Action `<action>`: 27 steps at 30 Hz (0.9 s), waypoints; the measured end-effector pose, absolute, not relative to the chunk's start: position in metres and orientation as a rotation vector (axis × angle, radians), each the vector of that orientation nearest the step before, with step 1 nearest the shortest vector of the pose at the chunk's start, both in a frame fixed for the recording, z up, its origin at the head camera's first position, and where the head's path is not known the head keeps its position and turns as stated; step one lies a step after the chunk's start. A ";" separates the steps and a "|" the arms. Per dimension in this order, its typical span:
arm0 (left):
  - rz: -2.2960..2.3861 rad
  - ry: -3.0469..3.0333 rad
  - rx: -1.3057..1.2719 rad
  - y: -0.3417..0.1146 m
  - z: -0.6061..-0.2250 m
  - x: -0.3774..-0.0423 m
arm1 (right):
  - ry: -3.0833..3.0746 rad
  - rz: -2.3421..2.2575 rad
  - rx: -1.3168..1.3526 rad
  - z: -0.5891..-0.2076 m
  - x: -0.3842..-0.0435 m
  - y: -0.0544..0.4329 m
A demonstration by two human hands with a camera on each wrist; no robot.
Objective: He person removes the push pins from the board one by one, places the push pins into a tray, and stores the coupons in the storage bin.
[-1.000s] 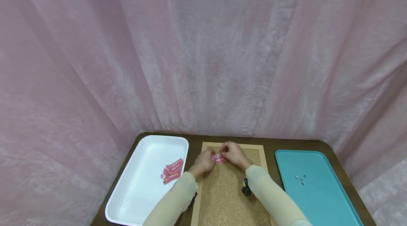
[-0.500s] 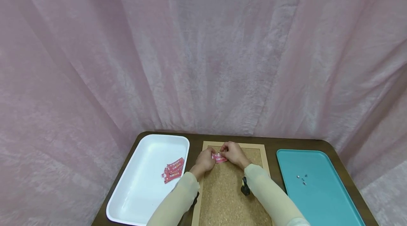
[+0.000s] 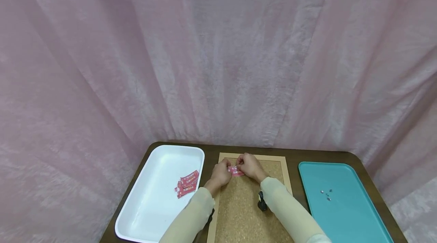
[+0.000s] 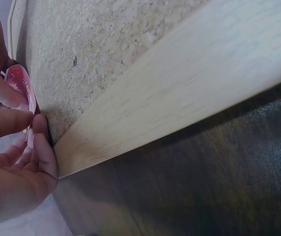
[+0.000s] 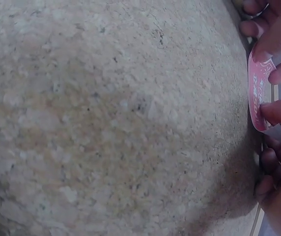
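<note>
A small red paper coupon [image 3: 235, 171] with white and yellow print lies at the far end of the framed corkboard [image 3: 246, 212]. My left hand [image 3: 221, 173] pinches its left end between thumb and fingers, as the left wrist view shows. My right hand [image 3: 250, 166] pinches the other end of the coupon. In the right wrist view the coupon [image 5: 256, 91] bows between the two hands, its lower end curling at the right thumb. A tiny pale spot shows at the coupon's top edge near the right fingertips; I cannot tell what it is.
To the left a white tub [image 3: 150, 212] holds several overlapping red coupons [image 3: 187, 184]. On the right, a teal tray [image 3: 345, 216] carries several tiny shiny metal pieces [image 3: 327, 194]. All stand on a dark wooden table [image 3: 321, 154] before a pink curtain [image 3: 218, 64].
Both hands stay at the coupon with only slight finger movement. The right fingertips now cover a little more of its right end. The whole view has shifted slightly.
</note>
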State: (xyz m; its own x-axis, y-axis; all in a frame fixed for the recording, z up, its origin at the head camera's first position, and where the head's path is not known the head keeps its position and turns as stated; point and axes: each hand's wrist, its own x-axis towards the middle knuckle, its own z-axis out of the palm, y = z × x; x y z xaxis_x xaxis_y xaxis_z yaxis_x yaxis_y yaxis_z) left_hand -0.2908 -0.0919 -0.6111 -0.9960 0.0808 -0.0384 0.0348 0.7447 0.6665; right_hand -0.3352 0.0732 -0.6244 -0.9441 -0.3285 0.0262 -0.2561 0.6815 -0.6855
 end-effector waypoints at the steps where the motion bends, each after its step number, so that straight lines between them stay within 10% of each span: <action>1: 1.097 2.867 0.088 -0.092 -0.611 -0.291 | 2.786 -1.114 -0.485 -0.625 -0.335 0.073; 27: 1.122 2.867 0.097 -0.094 -0.615 -0.291 | 2.797 -1.056 -0.419 -0.621 -0.335 0.066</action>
